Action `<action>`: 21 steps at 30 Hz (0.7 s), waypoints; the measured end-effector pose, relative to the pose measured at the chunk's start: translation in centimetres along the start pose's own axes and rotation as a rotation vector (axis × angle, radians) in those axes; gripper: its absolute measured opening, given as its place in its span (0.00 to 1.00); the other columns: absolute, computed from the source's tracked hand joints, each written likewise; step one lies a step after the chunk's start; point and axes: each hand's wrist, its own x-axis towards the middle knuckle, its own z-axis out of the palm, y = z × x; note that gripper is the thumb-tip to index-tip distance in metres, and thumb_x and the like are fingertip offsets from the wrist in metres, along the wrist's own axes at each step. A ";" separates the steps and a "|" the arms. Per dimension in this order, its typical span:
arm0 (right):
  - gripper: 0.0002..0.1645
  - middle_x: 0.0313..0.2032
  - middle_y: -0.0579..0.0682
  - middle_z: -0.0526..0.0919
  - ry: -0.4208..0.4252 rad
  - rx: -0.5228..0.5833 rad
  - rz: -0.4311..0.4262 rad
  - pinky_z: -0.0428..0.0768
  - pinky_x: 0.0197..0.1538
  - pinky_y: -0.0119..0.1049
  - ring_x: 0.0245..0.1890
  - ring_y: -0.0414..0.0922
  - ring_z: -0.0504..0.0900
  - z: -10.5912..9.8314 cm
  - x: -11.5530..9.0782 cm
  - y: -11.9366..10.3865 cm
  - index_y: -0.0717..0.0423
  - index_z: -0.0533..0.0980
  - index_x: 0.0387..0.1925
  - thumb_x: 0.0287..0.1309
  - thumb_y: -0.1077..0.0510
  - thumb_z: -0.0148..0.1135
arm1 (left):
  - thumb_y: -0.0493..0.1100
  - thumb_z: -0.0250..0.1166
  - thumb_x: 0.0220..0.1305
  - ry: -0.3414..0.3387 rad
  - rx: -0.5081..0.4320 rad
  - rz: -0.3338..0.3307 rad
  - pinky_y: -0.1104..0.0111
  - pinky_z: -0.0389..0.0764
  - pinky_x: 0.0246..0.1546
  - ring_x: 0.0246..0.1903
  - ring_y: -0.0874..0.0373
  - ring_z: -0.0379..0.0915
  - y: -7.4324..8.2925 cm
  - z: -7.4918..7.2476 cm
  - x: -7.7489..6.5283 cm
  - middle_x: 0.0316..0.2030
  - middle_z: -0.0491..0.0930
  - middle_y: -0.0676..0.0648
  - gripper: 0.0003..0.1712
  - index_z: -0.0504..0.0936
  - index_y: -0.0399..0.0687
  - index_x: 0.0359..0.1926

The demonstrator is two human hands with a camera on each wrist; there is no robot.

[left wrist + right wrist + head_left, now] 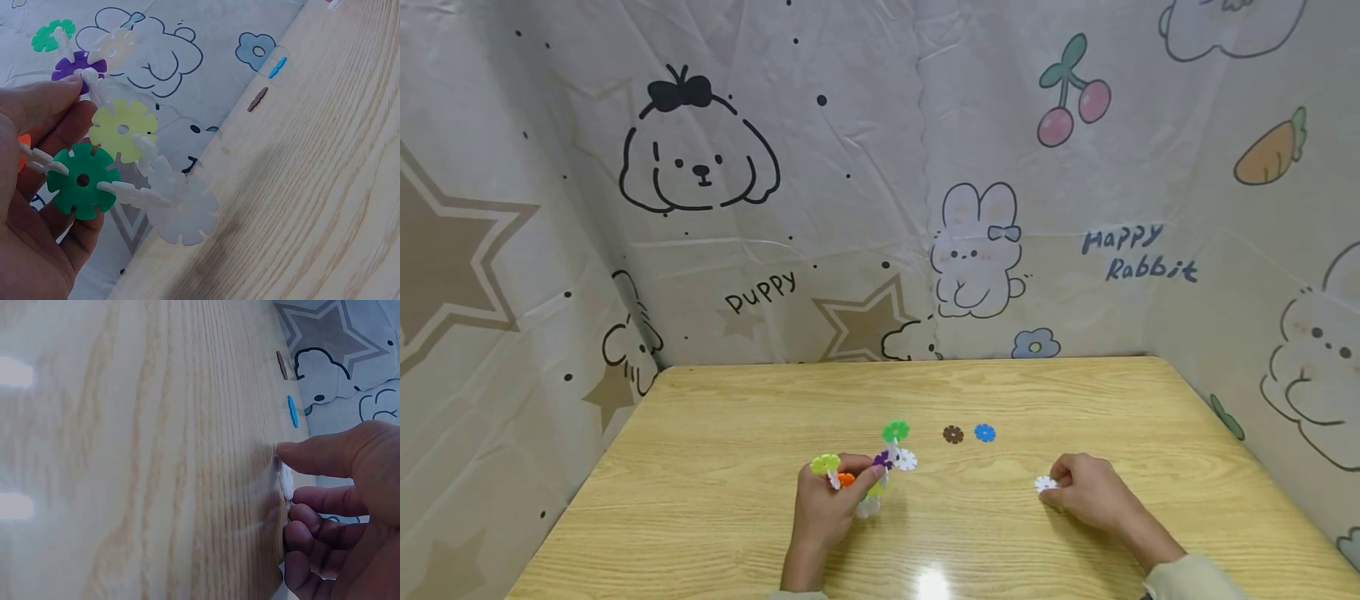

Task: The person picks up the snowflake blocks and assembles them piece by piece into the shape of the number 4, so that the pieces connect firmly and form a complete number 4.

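Note:
My left hand (824, 504) grips a cluster of linked plastic snowflake discs, with the thumb on a purple disc (64, 65). Green (82, 181), yellow (112, 134), orange and white discs branch out around the fingers, joined at their slots. In the left wrist view, a pale disc (181, 215) juts from the cluster's lower end. Farther right, my right hand (1093, 493) pinches a loose white snowflake disc (1043, 483) low at the tabletop. The right wrist view shows this disc edge-on, between the thumb and curled fingers.
A brown disc (952, 434) and a blue disc (985, 432) lie flat on the wooden table (715, 417), beyond and between the hands. A printed cloth (850, 167) hangs behind the table and along both sides.

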 end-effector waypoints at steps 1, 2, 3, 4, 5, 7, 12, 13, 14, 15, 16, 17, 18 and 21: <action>0.16 0.29 0.47 0.78 -0.005 0.000 0.004 0.77 0.36 0.41 0.32 0.43 0.75 0.0 0.0 0.0 0.64 0.79 0.35 0.50 0.57 0.75 | 0.36 0.77 0.54 0.000 0.002 -0.002 0.71 0.80 0.32 0.31 0.59 0.81 0.0 0.0 0.0 0.30 0.87 0.51 0.04 0.90 0.45 0.30; 0.15 0.29 0.48 0.78 -0.009 0.002 0.008 0.77 0.36 0.41 0.31 0.43 0.75 0.0 0.0 0.0 0.63 0.79 0.34 0.50 0.58 0.75 | 0.36 0.77 0.54 0.000 0.004 -0.006 0.71 0.80 0.32 0.31 0.59 0.81 0.0 0.0 0.0 0.30 0.87 0.51 0.04 0.90 0.45 0.30; 0.14 0.29 0.48 0.78 -0.015 0.006 0.014 0.76 0.36 0.41 0.31 0.44 0.75 0.0 0.1 -0.1 0.63 0.79 0.34 0.50 0.59 0.75 | 0.36 0.77 0.54 0.000 0.004 -0.009 0.71 0.80 0.32 0.31 0.59 0.81 0.0 0.0 0.0 0.30 0.87 0.51 0.04 0.90 0.45 0.30; 0.14 0.29 0.48 0.78 -0.017 0.014 0.019 0.76 0.35 0.41 0.31 0.44 0.75 0.0 0.1 -0.1 0.63 0.79 0.33 0.50 0.59 0.75 | 0.36 0.77 0.54 0.001 0.004 -0.013 0.71 0.80 0.32 0.31 0.59 0.81 0.0 0.0 0.0 0.30 0.87 0.51 0.04 0.90 0.44 0.30; 0.14 0.29 0.48 0.78 -0.019 0.021 0.026 0.76 0.35 0.40 0.31 0.44 0.75 0.0 0.1 -0.2 0.63 0.78 0.33 0.49 0.60 0.75 | 0.36 0.77 0.54 0.001 0.003 -0.016 0.71 0.80 0.32 0.31 0.59 0.81 0.0 0.0 -0.1 0.31 0.87 0.51 0.04 0.90 0.44 0.31; 0.14 0.28 0.49 0.77 -0.022 0.034 0.035 0.76 0.35 0.40 0.30 0.44 0.75 0.0 0.1 -0.2 0.63 0.78 0.32 0.48 0.60 0.75 | 0.36 0.77 0.54 0.001 0.002 -0.020 0.71 0.80 0.32 0.32 0.59 0.81 0.0 0.0 -0.1 0.31 0.87 0.51 0.04 0.90 0.44 0.31; 0.15 0.29 0.49 0.77 -0.034 0.061 0.056 0.75 0.35 0.39 0.30 0.44 0.74 -0.1 0.3 -0.5 0.63 0.76 0.32 0.47 0.63 0.75 | 0.36 0.77 0.54 -0.001 0.000 -0.015 0.71 0.80 0.32 0.32 0.59 0.81 0.0 0.1 0.0 0.31 0.87 0.51 0.04 0.90 0.44 0.31; 0.15 0.29 0.49 0.77 -0.036 0.067 0.060 0.75 0.35 0.40 0.30 0.45 0.74 -0.1 0.3 -0.5 0.63 0.76 0.33 0.46 0.64 0.76 | 0.37 0.77 0.54 -0.001 0.000 -0.015 0.71 0.80 0.33 0.32 0.59 0.81 0.0 0.1 0.0 0.31 0.87 0.51 0.04 0.90 0.44 0.31; 0.16 0.29 0.50 0.77 -0.038 0.071 0.062 0.75 0.35 0.40 0.31 0.45 0.74 -0.2 0.3 -0.6 0.63 0.75 0.33 0.46 0.64 0.76 | 0.37 0.77 0.54 -0.002 -0.001 -0.016 0.71 0.80 0.33 0.32 0.59 0.81 0.0 0.1 0.0 0.31 0.87 0.51 0.04 0.90 0.44 0.31; 0.16 0.29 0.50 0.77 -0.040 0.076 0.063 0.75 0.35 0.40 0.31 0.45 0.74 -0.2 0.4 -0.6 0.63 0.75 0.33 0.45 0.65 0.76 | 0.37 0.77 0.54 -0.003 -0.001 -0.014 0.71 0.80 0.33 0.32 0.59 0.81 0.1 0.1 0.0 0.31 0.87 0.51 0.04 0.90 0.45 0.31; 0.17 0.29 0.50 0.77 -0.039 0.080 0.063 0.75 0.35 0.40 0.31 0.45 0.74 -0.2 0.4 -0.6 0.63 0.75 0.32 0.44 0.66 0.77 | 0.37 0.77 0.54 -0.004 -0.001 -0.014 0.71 0.80 0.33 0.32 0.58 0.81 0.1 0.1 0.0 0.31 0.87 0.51 0.04 0.90 0.45 0.31; 0.17 0.29 0.50 0.76 -0.039 0.085 0.064 0.75 0.35 0.39 0.31 0.45 0.74 -0.1 0.4 -0.7 0.62 0.75 0.32 0.43 0.66 0.77 | 0.37 0.77 0.54 -0.003 -0.001 -0.014 0.71 0.80 0.33 0.32 0.58 0.81 0.1 0.1 0.0 0.31 0.87 0.51 0.04 0.90 0.45 0.31; 0.17 0.29 0.50 0.76 -0.040 0.093 0.065 0.75 0.35 0.39 0.31 0.45 0.74 -0.1 0.4 -0.7 0.62 0.75 0.32 0.42 0.66 0.78 | 0.37 0.77 0.54 -0.001 -0.001 -0.015 0.71 0.80 0.33 0.32 0.59 0.81 0.1 0.1 0.0 0.31 0.87 0.51 0.04 0.90 0.45 0.31; 0.18 0.28 0.50 0.76 -0.045 0.112 0.068 0.74 0.33 0.37 0.30 0.45 0.74 0.0 0.4 -0.8 0.60 0.76 0.30 0.39 0.68 0.79 | 0.37 0.77 0.54 0.002 0.005 -0.008 0.71 0.80 0.32 0.32 0.59 0.81 0.0 0.1 -0.1 0.31 0.87 0.51 0.04 0.90 0.44 0.31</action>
